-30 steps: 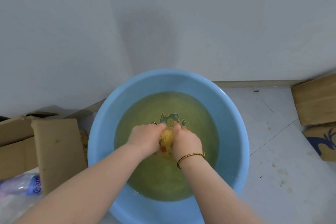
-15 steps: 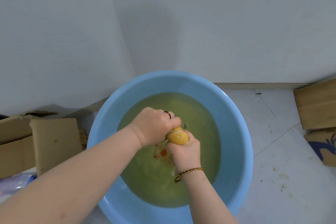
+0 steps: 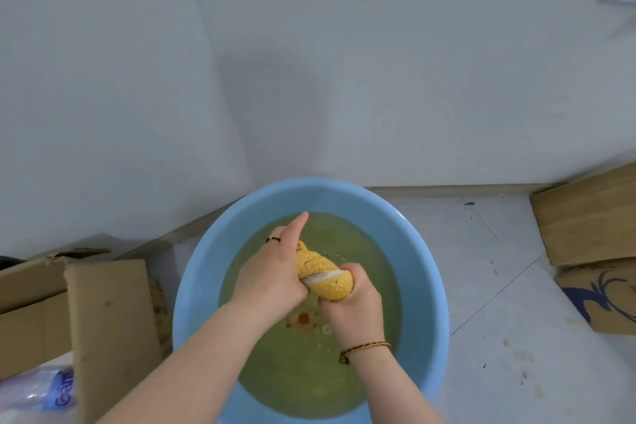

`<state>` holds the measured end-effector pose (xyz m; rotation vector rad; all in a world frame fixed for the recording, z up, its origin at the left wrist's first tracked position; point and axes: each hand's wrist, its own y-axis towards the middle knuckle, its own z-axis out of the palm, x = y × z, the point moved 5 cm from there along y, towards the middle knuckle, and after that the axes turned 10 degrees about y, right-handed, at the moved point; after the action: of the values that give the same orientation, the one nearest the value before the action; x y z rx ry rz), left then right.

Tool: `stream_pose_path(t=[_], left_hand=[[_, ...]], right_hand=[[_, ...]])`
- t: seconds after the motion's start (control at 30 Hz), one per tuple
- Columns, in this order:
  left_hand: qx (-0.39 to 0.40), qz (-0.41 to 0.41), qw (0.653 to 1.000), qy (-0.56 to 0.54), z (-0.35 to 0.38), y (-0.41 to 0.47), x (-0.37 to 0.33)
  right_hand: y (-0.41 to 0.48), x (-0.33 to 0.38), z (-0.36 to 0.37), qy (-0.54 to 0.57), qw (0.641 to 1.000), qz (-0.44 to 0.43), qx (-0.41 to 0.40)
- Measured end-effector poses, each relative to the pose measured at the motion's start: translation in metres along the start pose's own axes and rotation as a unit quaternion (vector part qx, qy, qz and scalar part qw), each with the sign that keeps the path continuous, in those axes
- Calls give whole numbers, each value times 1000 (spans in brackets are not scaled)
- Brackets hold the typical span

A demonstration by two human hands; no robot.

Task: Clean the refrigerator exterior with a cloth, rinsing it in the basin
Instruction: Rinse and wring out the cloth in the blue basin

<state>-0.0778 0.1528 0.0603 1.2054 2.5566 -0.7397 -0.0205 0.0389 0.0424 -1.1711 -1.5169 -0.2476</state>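
Above the blue basin (image 3: 192, 303), I see both hands grip the yellow cloth (image 3: 325, 275): left hand (image 3: 275, 272), right hand (image 3: 354, 306).

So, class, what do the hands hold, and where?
A rolled yellow cloth over the basin: the left hand grips its far end, the right hand its near end.

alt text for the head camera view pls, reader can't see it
A person's left hand and right hand grip a twisted yellow cloth above a blue basin of yellow-green water. The basin sits on a pale floor against a white wall, with cardboard boxes on either side.
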Motion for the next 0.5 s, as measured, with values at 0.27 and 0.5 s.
stream_pose_path(t=[0.27,0.5], left_hand=[[14,-107,816,-568,-61,-37,-10],[8,-157,706,-690,-72,-41,-44]], right_hand=[[-30,48,-22,16,992,-50,-117],[-62,70,-19,-49,965,-206,-155]])
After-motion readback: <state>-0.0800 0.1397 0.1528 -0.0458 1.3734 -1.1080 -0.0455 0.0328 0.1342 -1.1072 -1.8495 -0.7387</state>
